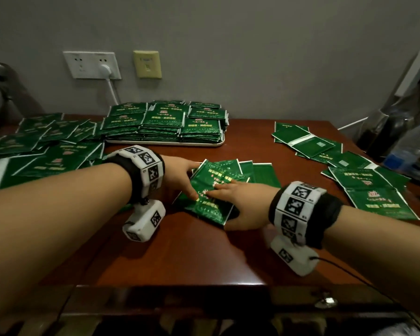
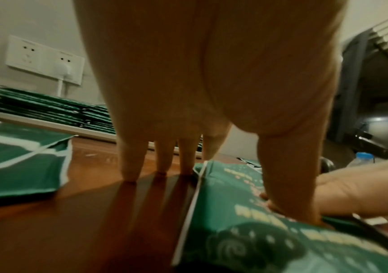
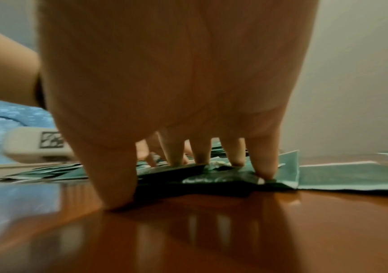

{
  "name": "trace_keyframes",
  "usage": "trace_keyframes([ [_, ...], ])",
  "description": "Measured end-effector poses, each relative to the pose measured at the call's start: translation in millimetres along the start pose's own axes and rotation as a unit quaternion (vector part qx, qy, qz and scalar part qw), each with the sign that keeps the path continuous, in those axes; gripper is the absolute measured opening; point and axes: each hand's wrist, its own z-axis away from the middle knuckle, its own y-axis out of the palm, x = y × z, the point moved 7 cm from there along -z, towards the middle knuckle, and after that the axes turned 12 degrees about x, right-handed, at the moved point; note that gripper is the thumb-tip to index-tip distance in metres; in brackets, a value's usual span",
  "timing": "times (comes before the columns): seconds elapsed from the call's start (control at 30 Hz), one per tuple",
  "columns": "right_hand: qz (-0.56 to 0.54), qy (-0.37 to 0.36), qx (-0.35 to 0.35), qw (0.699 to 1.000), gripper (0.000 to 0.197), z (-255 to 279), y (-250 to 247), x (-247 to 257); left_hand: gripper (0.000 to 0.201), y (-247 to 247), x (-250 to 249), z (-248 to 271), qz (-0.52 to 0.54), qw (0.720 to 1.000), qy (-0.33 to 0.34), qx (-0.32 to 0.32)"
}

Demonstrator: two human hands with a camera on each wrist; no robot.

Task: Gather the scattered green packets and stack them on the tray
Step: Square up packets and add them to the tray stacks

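Observation:
A small pile of green packets (image 1: 218,170) lies at the middle of the brown table (image 1: 180,258). My left hand (image 1: 195,180) brackets its left edge. In the left wrist view its straight fingers (image 2: 129,166) stand on the wood beside the pile (image 2: 235,249) and the thumb presses on top. My right hand (image 1: 222,207) covers the pile's near right side. Its fingers (image 3: 237,155) press down on the packets (image 3: 286,177), and the thumb tip touches the table at the near edge. Neat stacks of packets (image 1: 163,120) fill the white tray (image 1: 165,142) at the back.
Many loose packets (image 1: 34,146) cover the table's left side, and more (image 1: 364,180) lie scattered on the right. A plastic water bottle (image 1: 410,144) stands at the right edge. A wall socket with a white plug (image 1: 104,69) is behind the tray.

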Motion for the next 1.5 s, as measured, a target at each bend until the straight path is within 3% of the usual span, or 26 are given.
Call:
trace_keyframes([
  [0.17, -0.063, -0.029, -0.074, 0.995, 0.071, 6.4, -19.9, 29.0, 0.101, 17.6, 12.4, 26.7, -0.105, 0.991, -0.065, -0.044],
  [0.3, -0.082, 0.063, -0.085, 0.991, 0.077, 2.3, -25.4, 11.0, 0.105, 26.8, 21.2, 39.1, -0.106, 0.989, -0.073, -0.071],
  [0.43, -0.106, 0.097, -0.063, 0.988, 0.098, -3.2, -19.5, -1.2, 0.094, 21.3, 35.5, 52.6, 0.051, 0.993, -0.009, -0.106],
  [0.5, -0.098, 0.107, -0.044, 0.988, 0.109, -5.6, -15.9, -1.5, 0.081, 15.5, 38.2, 62.6, 0.053, 0.989, 0.014, -0.137],
  [0.63, -0.072, 0.120, -0.006, 0.990, 0.116, -11.0, -13.6, 6.6, 0.019, -2.9, 50.8, 84.1, 0.004, 0.968, 0.011, -0.249],
  [0.67, -0.073, 0.120, -0.007, 0.990, 0.114, -13.2, -15.2, 8.5, 0.008, -6.7, 56.1, 89.9, 0.007, 0.961, 0.006, -0.276],
  [0.73, -0.058, 0.125, -0.019, 0.990, 0.100, -15.2, -20.3, 12.5, 0.011, -12.4, 65.5, 98.9, 0.022, 0.951, 0.001, -0.308],
  [0.9, -0.049, 0.128, -0.077, 0.988, 0.052, -12.7, -34.2, 17.3, 0.005, -14.7, 83.2, 115.9, 0.116, 0.944, 0.022, -0.307],
  [1.1, -0.195, 0.113, -0.158, 0.961, 0.028, 4.4, -55.4, 9.4, 0.026, -15.8, 102.8, 123.5, 0.225, 0.923, 0.003, -0.313],
  [1.27, -0.318, 0.114, -0.159, 0.928, 0.054, 13.4, -66.4, -5.7, 0.019, -16.8, 114.9, 115.0, 0.291, 0.896, -0.011, -0.335],
  [1.37, -0.356, 0.162, -0.125, 0.912, 0.063, 9.3, -53.6, -13.0, 0.034, -3.3, 119.4, 98.8, 0.205, 0.940, -0.077, -0.262],
  [1.43, -0.303, 0.187, -0.111, 0.928, 0.070, 5.5, -46.3, -12.3, 0.062, 12.5, 117.5, 85.0, 0.115, 0.972, -0.106, -0.177],
  [1.5, -0.244, 0.195, -0.082, 0.946, 0.079, -0.6, -37.7, -6.2, 0.080, 20.4, 109.9, 79.5, -0.009, 0.979, -0.120, -0.162],
])
